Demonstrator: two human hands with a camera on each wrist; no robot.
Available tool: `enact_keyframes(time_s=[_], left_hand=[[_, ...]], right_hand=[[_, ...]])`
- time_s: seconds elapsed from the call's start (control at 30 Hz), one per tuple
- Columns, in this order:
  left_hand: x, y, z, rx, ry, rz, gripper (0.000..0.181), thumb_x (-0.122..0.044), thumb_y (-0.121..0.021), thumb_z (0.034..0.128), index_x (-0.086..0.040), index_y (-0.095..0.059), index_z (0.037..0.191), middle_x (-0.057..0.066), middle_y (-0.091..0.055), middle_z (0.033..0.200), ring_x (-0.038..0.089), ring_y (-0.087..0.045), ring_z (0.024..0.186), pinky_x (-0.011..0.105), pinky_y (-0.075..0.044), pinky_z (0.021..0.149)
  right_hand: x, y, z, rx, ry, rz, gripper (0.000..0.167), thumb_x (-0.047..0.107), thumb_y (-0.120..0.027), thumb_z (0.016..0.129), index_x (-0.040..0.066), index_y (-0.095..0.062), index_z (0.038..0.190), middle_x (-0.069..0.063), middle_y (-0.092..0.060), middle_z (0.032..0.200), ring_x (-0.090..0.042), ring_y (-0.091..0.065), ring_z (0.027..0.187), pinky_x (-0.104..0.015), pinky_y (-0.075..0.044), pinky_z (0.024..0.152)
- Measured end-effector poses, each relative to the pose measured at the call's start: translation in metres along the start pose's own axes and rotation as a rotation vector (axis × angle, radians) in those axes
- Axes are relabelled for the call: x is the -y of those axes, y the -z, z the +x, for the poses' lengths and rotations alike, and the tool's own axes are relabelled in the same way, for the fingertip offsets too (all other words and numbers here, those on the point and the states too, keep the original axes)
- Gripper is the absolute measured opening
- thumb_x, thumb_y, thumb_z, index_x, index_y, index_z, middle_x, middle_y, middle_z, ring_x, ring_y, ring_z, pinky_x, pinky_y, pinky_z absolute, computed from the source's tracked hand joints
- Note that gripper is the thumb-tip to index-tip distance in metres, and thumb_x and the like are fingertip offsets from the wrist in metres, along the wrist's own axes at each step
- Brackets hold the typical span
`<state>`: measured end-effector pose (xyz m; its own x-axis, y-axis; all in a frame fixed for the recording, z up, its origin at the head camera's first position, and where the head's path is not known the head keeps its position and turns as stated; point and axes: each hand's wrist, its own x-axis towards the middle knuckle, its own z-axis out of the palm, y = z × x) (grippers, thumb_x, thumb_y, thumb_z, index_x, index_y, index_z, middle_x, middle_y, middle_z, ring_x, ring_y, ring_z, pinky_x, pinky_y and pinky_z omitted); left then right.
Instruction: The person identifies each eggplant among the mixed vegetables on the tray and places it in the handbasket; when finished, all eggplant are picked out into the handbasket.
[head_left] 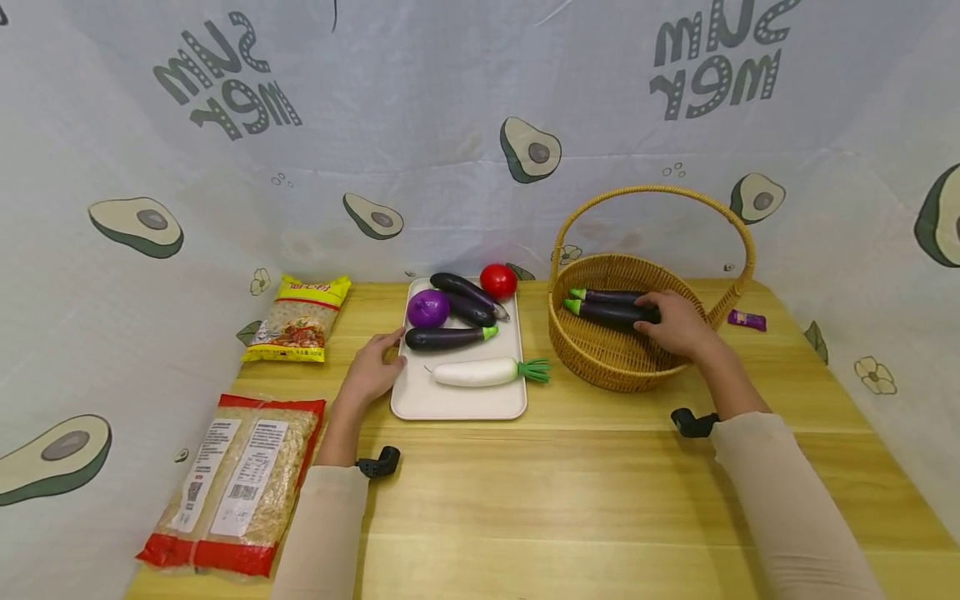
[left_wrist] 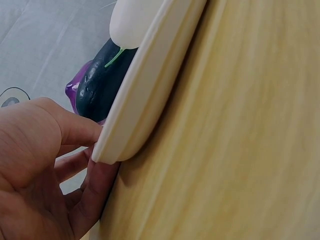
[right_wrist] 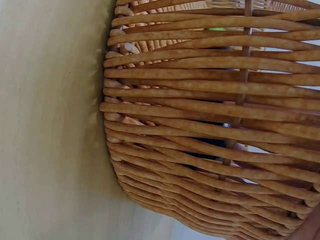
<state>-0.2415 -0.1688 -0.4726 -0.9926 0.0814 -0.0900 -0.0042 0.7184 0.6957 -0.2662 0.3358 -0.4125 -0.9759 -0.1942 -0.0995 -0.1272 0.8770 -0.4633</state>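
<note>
In the head view, my left hand (head_left: 371, 371) is at the left edge of a white tray (head_left: 457, 405). The left wrist view shows thumb and fingers pinching its rim. On the tray lie a white radish (head_left: 474, 372), an eggplant (head_left: 446, 338) with a green stem, two darker eggplants behind it, a purple onion (head_left: 428, 309) and a tomato (head_left: 498, 282). My right hand (head_left: 678, 327) reaches into a wicker basket (head_left: 600, 367) and grips the nearer eggplant (head_left: 611, 313); another eggplant (head_left: 609, 295) lies behind. Basket weave mostly hides this hand in the right wrist view.
A yellow food packet (head_left: 300, 319) lies left of the tray, with a large red-edged bag (head_left: 236, 483) nearer. A small purple packet (head_left: 747, 320) sits right of the basket, whose tall handle (head_left: 652, 191) arches upward. A printed curtain (head_left: 450, 125) hangs behind the wooden table (head_left: 540, 508).
</note>
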Motion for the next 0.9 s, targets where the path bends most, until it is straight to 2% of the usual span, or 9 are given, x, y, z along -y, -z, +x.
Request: enact_keyframes(time_s=[0.23,0.37,0.57,0.77,0.9], left_hand=[[0.000,0.000,0.001,0.003,-0.005,-0.001,0.060,-0.021,-0.057,0.1015,-0.017,-0.041,0.159,0.017,-0.044,0.159,0.041,-0.039,0.148,0.058,-0.030,0.124],[0.000,0.001,0.000,0.006,-0.007,-0.001,0.060,-0.022,-0.057,0.1013,-0.017,-0.041,0.159,0.018,-0.044,0.159,0.041,-0.039,0.149,0.058,-0.030,0.124],[0.000,0.002,-0.001,-0.003,-0.011,-0.002,0.060,-0.022,-0.057,0.1007,-0.017,-0.042,0.159,0.017,-0.045,0.159,0.042,-0.039,0.149,0.058,-0.029,0.124],[0.001,0.001,-0.001,-0.006,-0.020,-0.006,0.060,-0.022,-0.058,0.1001,-0.017,-0.043,0.158,0.017,-0.047,0.157,0.041,-0.040,0.148,0.058,-0.030,0.124],[0.002,0.000,0.000,-0.009,-0.021,-0.002,0.060,-0.022,-0.058,0.1004,-0.017,-0.043,0.158,0.017,-0.047,0.157,0.041,-0.041,0.148,0.057,-0.030,0.124]], right_hand=[[0.003,0.002,-0.002,0.013,-0.004,-0.003,0.052,0.020,-0.057,0.105,-0.008,-0.045,0.147,-0.038,-0.043,0.145,-0.058,-0.038,0.135,-0.071,-0.034,0.112],[0.008,0.005,-0.006,-0.021,-0.003,-0.006,0.058,0.029,-0.056,0.106,-0.008,-0.044,0.148,-0.037,-0.042,0.149,-0.057,-0.038,0.136,-0.072,-0.032,0.113],[0.016,0.009,-0.015,-0.077,0.008,0.025,0.064,0.040,-0.054,0.106,-0.006,-0.043,0.150,-0.035,-0.045,0.148,-0.053,-0.046,0.130,-0.070,-0.039,0.108],[0.029,0.007,-0.029,-0.118,0.036,0.098,0.067,0.046,-0.057,0.104,-0.002,-0.046,0.149,-0.031,-0.051,0.144,-0.049,-0.053,0.127,-0.066,-0.045,0.106],[0.043,0.003,-0.035,-0.115,0.064,0.177,0.064,0.045,-0.058,0.104,0.000,-0.048,0.148,-0.028,-0.053,0.144,-0.047,-0.055,0.128,-0.063,-0.046,0.107]])
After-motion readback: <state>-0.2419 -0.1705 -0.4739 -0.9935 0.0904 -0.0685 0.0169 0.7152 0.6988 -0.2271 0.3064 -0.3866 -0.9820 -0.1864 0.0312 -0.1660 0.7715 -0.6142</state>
